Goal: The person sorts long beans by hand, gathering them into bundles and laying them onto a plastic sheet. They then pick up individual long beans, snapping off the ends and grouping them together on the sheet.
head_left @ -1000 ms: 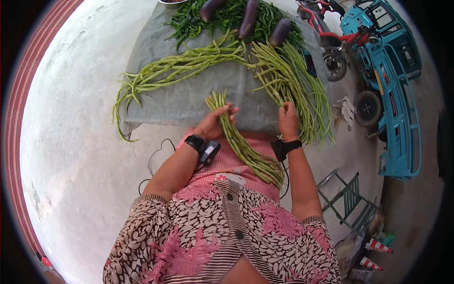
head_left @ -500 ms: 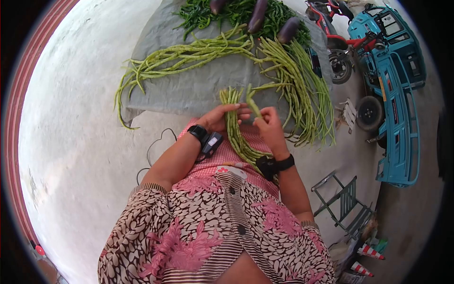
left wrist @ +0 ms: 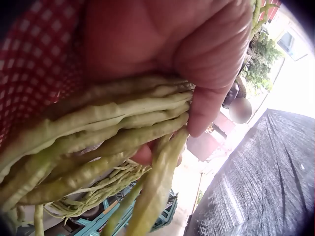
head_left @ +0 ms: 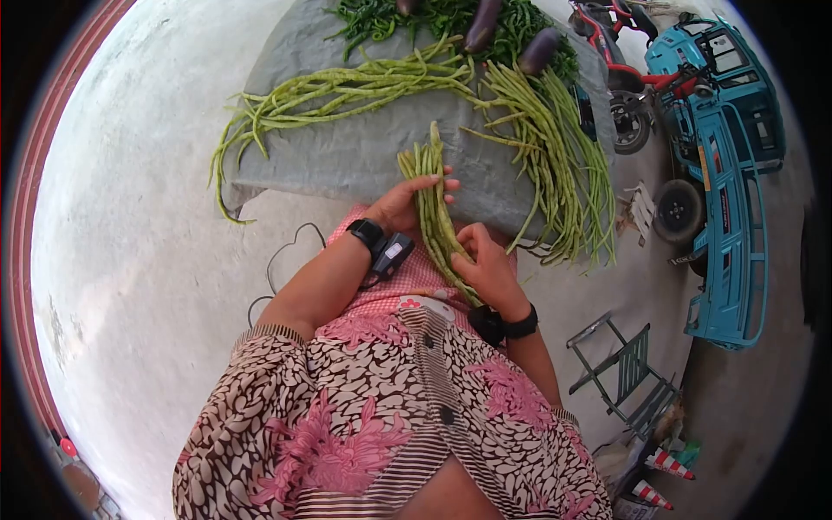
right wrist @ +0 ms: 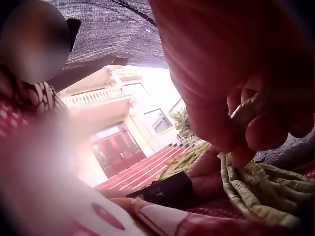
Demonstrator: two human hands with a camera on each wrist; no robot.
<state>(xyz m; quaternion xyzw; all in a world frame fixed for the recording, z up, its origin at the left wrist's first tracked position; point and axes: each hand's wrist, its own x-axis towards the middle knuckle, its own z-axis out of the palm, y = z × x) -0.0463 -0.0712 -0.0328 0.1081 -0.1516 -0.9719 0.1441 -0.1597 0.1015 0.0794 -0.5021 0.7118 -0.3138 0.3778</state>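
Note:
My left hand (head_left: 399, 206) grips a bundle of long beans (head_left: 431, 208) above the lap, thumb across them and fingertips showing on the far side. In the left wrist view, the bundle (left wrist: 113, 118) lies under the thumb. One bean stands higher than the others at the top of the bundle. Lower down, my right hand (head_left: 492, 267) pinches a long bean against the bundle with curled fingers. The right wrist view has a pale bean (right wrist: 250, 105) between those fingers, with more beans (right wrist: 251, 189) below.
A grey sheet (head_left: 347, 160) covers the surface ahead. On it lie long beans (head_left: 347, 91) at left, a bean pile (head_left: 555, 147) at right, and eggplants (head_left: 482, 26) on green peppers (head_left: 373, 35) at the back. A folding chair (head_left: 631, 374) and a blue three-wheeler (head_left: 728, 225) stand right.
My right hand has left the right-hand pile with a long bean, brought it to the bundle and moved down along it. My left hand keeps hold of the bundle, slightly farther right.

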